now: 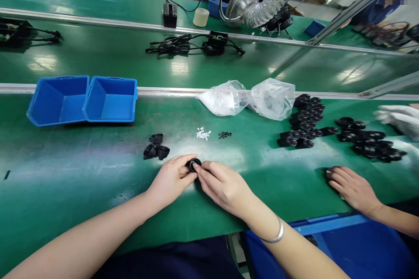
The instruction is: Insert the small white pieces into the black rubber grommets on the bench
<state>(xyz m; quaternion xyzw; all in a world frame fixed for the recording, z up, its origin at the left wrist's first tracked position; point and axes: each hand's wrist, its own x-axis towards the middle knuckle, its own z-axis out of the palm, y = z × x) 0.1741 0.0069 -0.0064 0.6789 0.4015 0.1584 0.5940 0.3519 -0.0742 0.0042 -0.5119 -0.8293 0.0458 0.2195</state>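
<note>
My left hand (172, 178) grips a small round black part (194, 165) between thumb and fingers, just above the green table. From the other side, my right hand (225, 185) presses its fingertips onto the part's open face; anything between those fingertips is too small to tell. Several similar black parts (157, 147) lie a little behind and left of my hands. Beyond the held part are a small heap of white pieces (203, 134) and a heap of tiny black rings (224, 134).
Two blue bins (111, 100) stand at the back left. Clear plastic bags (225, 98) lie at the back middle. Black parts (304, 122) are clustered on the right, near a co-worker's bare hand (355, 189) and a white glove (399, 120). A blue crate (343, 248) sits below the table edge.
</note>
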